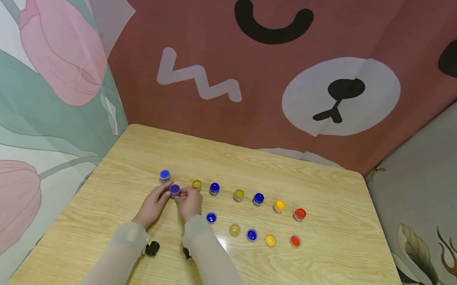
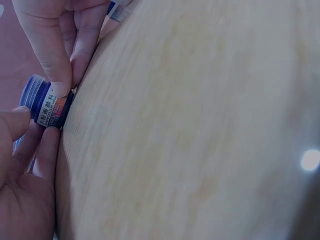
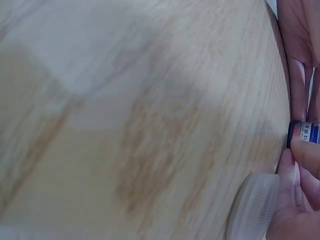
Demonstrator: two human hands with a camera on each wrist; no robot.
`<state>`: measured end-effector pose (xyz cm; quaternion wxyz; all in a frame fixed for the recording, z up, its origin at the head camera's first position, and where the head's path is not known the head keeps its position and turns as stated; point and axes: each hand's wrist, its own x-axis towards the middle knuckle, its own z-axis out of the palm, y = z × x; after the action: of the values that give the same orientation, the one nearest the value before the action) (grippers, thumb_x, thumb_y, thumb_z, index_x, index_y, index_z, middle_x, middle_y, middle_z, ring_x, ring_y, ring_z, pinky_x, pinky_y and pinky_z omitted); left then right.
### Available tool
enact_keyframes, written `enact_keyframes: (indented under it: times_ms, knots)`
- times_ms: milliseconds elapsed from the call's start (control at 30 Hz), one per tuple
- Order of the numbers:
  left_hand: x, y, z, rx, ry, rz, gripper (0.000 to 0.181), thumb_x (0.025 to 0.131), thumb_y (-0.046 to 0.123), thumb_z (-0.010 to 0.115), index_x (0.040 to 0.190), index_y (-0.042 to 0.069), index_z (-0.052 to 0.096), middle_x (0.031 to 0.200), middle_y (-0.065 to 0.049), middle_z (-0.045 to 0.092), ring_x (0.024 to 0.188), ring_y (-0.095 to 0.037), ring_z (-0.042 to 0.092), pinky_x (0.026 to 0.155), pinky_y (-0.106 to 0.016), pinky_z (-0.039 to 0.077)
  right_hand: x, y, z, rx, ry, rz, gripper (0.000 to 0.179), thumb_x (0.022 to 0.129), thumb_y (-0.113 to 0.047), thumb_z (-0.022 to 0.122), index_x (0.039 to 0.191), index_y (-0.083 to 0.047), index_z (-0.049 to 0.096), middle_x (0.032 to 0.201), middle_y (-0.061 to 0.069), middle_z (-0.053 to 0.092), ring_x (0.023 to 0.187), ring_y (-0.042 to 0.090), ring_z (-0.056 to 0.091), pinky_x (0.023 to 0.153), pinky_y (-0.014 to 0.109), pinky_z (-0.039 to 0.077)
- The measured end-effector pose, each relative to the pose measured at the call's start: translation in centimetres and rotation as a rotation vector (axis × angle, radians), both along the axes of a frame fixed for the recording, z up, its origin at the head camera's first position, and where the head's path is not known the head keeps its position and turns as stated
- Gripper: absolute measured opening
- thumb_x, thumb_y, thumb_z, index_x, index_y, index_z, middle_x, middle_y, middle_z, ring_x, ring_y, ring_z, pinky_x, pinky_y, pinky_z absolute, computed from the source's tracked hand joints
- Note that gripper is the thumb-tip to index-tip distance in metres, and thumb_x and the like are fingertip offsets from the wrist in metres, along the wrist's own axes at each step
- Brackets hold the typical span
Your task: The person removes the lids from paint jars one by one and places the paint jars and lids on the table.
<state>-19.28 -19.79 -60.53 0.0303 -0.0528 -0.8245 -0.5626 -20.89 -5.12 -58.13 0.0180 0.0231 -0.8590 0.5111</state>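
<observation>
A small paint jar (image 1: 174, 190) with a purple-blue lid stands on the table between both hands. My left hand (image 1: 154, 204) grips its left side; in the left wrist view its thumb lies at the ridged lid and its fingers are at the jar's lower side. Opposite it, my right hand (image 1: 189, 202) pinches the jar, with the thumb on the printed label (image 2: 48, 107). The jar's base is right at the tabletop. Just behind the left fingertips sits another blue-topped jar (image 1: 165, 176). An olive-yellow jar (image 1: 196, 184) stands behind the right hand, partly covered by it.
To the right, the back row continues with blue (image 1: 214, 188), olive, orange-yellow (image 1: 279, 206) and red jars (image 1: 299, 214). Several round lids, such as a blue one (image 1: 211, 217) and a red one (image 1: 295, 240), lie before them. A ridged translucent lid (image 3: 255, 207) lies near the right hand.
</observation>
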Motion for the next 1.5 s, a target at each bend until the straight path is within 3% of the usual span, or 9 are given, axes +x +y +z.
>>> enact_keyframes:
  times_ms: [167,367,433,567,733,867,1133,1333,1500]
  knots:
    - [0.06,0.08,0.28,-0.03,-0.03,-0.011,0.04,0.107,0.009,0.048,0.146,0.002,0.05,0.144,-0.025,0.051,0.132,-0.041,0.049,0.111,-0.055,0.04,0.02,-0.04,-0.04,-0.012,-0.011,-0.007,0.013,0.082,0.005,0.078,0.094,0.003,0.074,0.083,0.007,0.072,0.075,0.013,0.067,0.069,0.02,0.057]
    - [0.13,0.17,0.18,0.075,-0.032,-0.008,0.037,0.107,0.009,0.049,0.142,-0.003,0.048,0.136,-0.025,0.057,0.124,-0.036,0.057,0.1,-0.019,0.047,0.03,-0.02,0.01,-0.029,-0.018,-0.007,0.014,0.082,0.007,0.076,0.095,0.003,0.073,0.084,0.009,0.073,0.075,0.014,0.068,0.069,0.021,0.057]
    - [0.13,0.17,0.1,0.097,-0.027,-0.008,0.036,0.107,0.008,0.049,0.141,-0.004,0.047,0.135,-0.026,0.056,0.124,-0.037,0.056,0.099,-0.016,0.046,0.01,-0.01,-0.07,-0.029,-0.015,-0.008,0.014,0.081,0.007,0.076,0.095,0.003,0.073,0.084,0.008,0.073,0.075,0.013,0.068,0.069,0.021,0.057]
    - [0.07,0.24,0.34,0.08,-0.042,-0.014,0.039,0.107,0.007,0.048,0.145,-0.003,0.045,0.14,-0.027,0.053,0.129,-0.04,0.053,0.109,-0.034,0.046,-0.05,-0.01,-0.26,-0.026,-0.011,-0.011,0.014,0.081,0.007,0.077,0.094,0.003,0.073,0.083,0.008,0.073,0.074,0.013,0.068,0.069,0.02,0.057]
    - [0.15,0.27,0.63,-0.018,-0.045,-0.018,0.042,0.107,0.008,0.048,0.148,0.0,0.047,0.145,-0.027,0.049,0.133,-0.042,0.048,0.112,-0.055,0.039,0.04,0.01,-0.09,-0.026,-0.009,-0.012,0.014,0.081,0.006,0.077,0.094,0.003,0.074,0.083,0.008,0.072,0.073,0.013,0.067,0.068,0.02,0.056]
    - [0.19,0.29,0.67,-0.018,-0.059,-0.011,0.041,0.107,0.009,0.049,0.147,0.001,0.049,0.144,-0.025,0.05,0.13,-0.039,0.051,0.11,-0.054,0.042,0.09,0.01,-0.02,-0.023,-0.007,-0.011,0.014,0.081,0.007,0.077,0.094,0.003,0.073,0.082,0.008,0.072,0.073,0.012,0.067,0.068,0.02,0.056]
    - [0.26,0.41,0.66,0.116,-0.096,-0.023,0.04,0.106,0.009,0.053,0.143,-0.003,0.043,0.144,-0.026,0.05,0.134,-0.04,0.049,0.112,-0.042,0.044,0.19,-0.02,-0.01,-0.047,0.0,-0.012,0.013,0.081,0.008,0.077,0.092,0.004,0.073,0.081,0.008,0.072,0.071,0.011,0.066,0.066,0.019,0.056]
    - [0.32,0.35,0.75,0.059,-0.08,-0.014,0.044,0.106,0.011,0.052,0.147,-0.003,0.043,0.144,-0.027,0.049,0.132,-0.041,0.05,0.111,-0.049,0.044,0.2,-0.13,-0.03,-0.038,0.003,-0.015,0.012,0.081,0.006,0.078,0.092,0.003,0.074,0.08,0.007,0.072,0.071,0.012,0.067,0.067,0.02,0.056]
    - [0.28,0.29,0.72,0.019,-0.081,-0.012,0.044,0.107,0.014,0.052,0.148,0.001,0.046,0.145,-0.024,0.05,0.129,-0.037,0.053,0.107,-0.043,0.047,0.15,-0.18,-0.05,-0.036,-0.001,-0.015,0.013,0.081,0.006,0.078,0.093,0.003,0.074,0.081,0.007,0.072,0.072,0.012,0.067,0.068,0.02,0.056]
